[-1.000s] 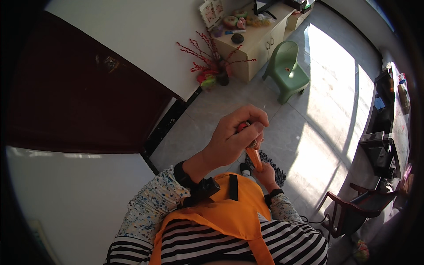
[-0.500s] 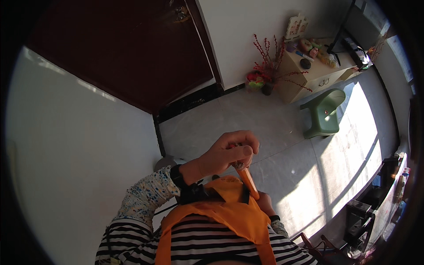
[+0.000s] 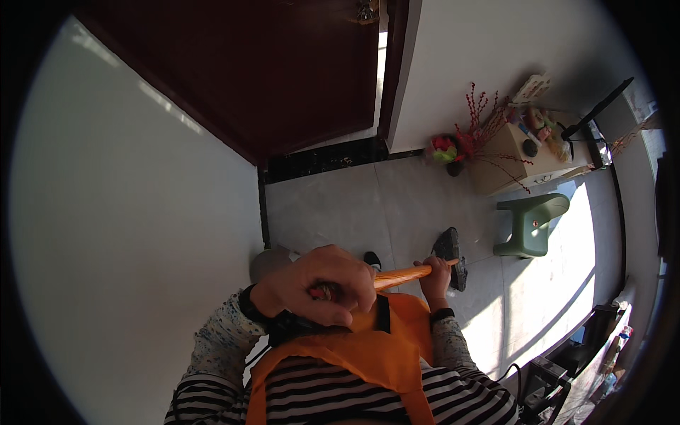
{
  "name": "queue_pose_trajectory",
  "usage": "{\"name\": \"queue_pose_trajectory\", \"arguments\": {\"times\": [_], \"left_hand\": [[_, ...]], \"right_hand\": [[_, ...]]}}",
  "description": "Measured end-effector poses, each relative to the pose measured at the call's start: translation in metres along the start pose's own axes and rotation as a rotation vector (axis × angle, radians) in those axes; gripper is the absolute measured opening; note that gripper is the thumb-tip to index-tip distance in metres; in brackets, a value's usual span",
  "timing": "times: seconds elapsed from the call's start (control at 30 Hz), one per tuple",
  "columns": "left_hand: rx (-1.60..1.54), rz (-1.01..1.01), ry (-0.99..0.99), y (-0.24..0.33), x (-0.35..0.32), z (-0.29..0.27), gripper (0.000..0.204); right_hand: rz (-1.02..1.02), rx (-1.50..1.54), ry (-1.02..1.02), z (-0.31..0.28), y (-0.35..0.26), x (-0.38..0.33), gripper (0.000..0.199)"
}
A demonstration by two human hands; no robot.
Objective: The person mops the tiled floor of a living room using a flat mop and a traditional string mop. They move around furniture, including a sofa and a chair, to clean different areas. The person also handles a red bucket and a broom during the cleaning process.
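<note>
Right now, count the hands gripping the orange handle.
2: the left hand wraps the orange handle near one end; the right hand grips it farther along.

Worn items, wearer:

- Top point(image 3: 312, 386): black and white stripes, roughly horizontal on chest, also on upper arms.
- Apron point(image 3: 354, 354): plain bright orange. Two orange straps at lower edge of view; left strap point(image 3: 256, 405), right strap point(image 3: 419, 409). Cloth creased across the chest. Narrow black strip point(image 3: 383, 315) on its front, straight-edged.
- Sleeve covers: pale ground, small dark and bluish specks, fabric gathered. Left sleeve cover point(image 3: 221, 333) specks distinct; right sleeve cover point(image 3: 450, 341) darker, in shade.
- Left grip point(image 3: 322, 280) and right grip point(image 3: 434, 278): bare. Black left wristband point(image 3: 252, 304), black right wristband point(image 3: 443, 313).
- Dark object point(image 3: 289, 327) beside left wrist: detail lost in shadow.
- Shoe point(image 3: 373, 261): black, some white; mostly hidden.
</note>
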State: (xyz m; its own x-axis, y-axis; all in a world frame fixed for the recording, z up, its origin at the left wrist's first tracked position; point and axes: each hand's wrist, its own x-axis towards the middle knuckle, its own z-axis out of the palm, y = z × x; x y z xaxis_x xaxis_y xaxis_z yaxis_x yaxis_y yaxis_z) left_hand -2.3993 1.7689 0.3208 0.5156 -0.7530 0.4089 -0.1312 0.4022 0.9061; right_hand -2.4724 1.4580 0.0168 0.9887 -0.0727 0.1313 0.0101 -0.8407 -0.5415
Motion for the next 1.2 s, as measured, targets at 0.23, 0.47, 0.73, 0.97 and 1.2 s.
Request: {"name": "queue_pose_trajectory", "arguments": {"times": [0.23,0.47,0.73,0.97,1.2], "left_hand": [[0.222,-0.171,0.111,-0.048,-0.002,-0.063,0.013],[0.39,-0.208,0.389,-0.014,-0.047,-0.138,0.01],[0.461,-0.222,0.928,0.058,-0.124,-0.12,0.019],[0.723,-0.264,1.316,0.059,-0.165,-0.08,0.032],[0.772,-0.256,1.621,0.023,-0.181,-0.001,0.031]], "right_hand": [[0.004,0.138,0.01,0.107,0.006,0.133,0.023],[-0.116,0.198,-0.151,0.196,-0.077,0.211,0.018],[-0.418,0.408,-0.338,0.281,-0.226,0.213,0.019],[-0.672,0.549,-0.554,0.356,-0.33,0.203,0.022],[-0.873,0.501,-0.848,0.381,-0.344,0.155,0.018]]}}
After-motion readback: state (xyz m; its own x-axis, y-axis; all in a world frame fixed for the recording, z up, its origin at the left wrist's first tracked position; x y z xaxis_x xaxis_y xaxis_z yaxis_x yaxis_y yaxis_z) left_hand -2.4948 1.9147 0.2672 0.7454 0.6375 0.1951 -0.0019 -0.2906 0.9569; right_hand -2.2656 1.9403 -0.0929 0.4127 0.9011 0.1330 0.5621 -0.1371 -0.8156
